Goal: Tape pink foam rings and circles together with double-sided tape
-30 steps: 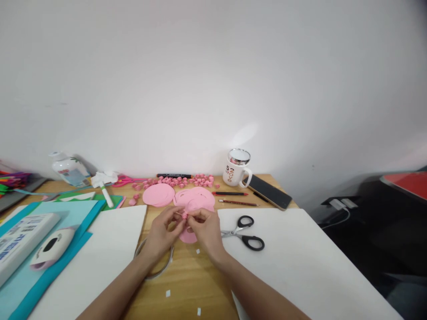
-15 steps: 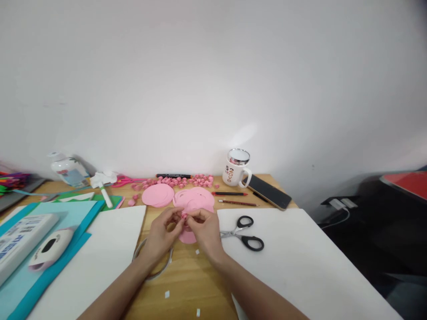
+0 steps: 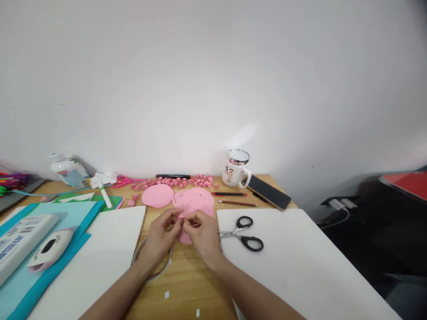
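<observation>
Left hand (image 3: 161, 234) and right hand (image 3: 204, 236) pinch a pink piece (image 3: 181, 216), mostly hidden. Flat, round paper discs (image 3: 196, 198) overlap behind.

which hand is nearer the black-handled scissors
Right. The right hand is just left of the scissors, beside their blade end; the left hand is farther left, with the right hand between it and them.

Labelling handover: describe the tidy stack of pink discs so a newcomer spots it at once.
Start at the wooden tabletop and go to its far part, near the wall. Left of the white mug, past the spread pile of pink discs, lies the tidy stack. Its discs nearly line up in one round outline, whereas the spread pile's fan out.
</observation>
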Demonstrator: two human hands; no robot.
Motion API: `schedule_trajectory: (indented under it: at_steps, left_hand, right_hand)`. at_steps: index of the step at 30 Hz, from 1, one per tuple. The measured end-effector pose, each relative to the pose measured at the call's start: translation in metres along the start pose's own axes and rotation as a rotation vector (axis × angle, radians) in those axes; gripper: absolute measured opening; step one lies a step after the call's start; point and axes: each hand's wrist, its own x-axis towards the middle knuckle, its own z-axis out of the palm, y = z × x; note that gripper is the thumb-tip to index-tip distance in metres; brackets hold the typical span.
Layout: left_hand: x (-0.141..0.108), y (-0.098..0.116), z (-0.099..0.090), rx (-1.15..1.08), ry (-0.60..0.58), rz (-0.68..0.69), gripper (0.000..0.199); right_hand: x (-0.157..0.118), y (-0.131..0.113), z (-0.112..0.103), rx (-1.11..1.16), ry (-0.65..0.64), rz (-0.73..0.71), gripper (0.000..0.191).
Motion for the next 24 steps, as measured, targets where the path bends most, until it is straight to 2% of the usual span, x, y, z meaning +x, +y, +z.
schedule_trajectory:
  at_steps: [5,12,24]
  left_hand:
    - [0.0009,-0.0001,0.0,0.015,-0.013,0.01,0.026]
    - [0.0015,-0.0057,-0.0003,0.055,-0.072,0.025,0.036]
    - [0.0019,-0.0054,-0.0019,0.071,-0.043,0.052,0.024]
  right_hand:
    - [0.0021,-0.0002,-0.0007,0.033,0.002,-0.005,0.01]
    - [0.0079,0.0068,-0.0002,0.208,0.002,0.159,0.011]
    - [0.0043,0.001,0.0,0.116,-0.003,0.062,0.009]
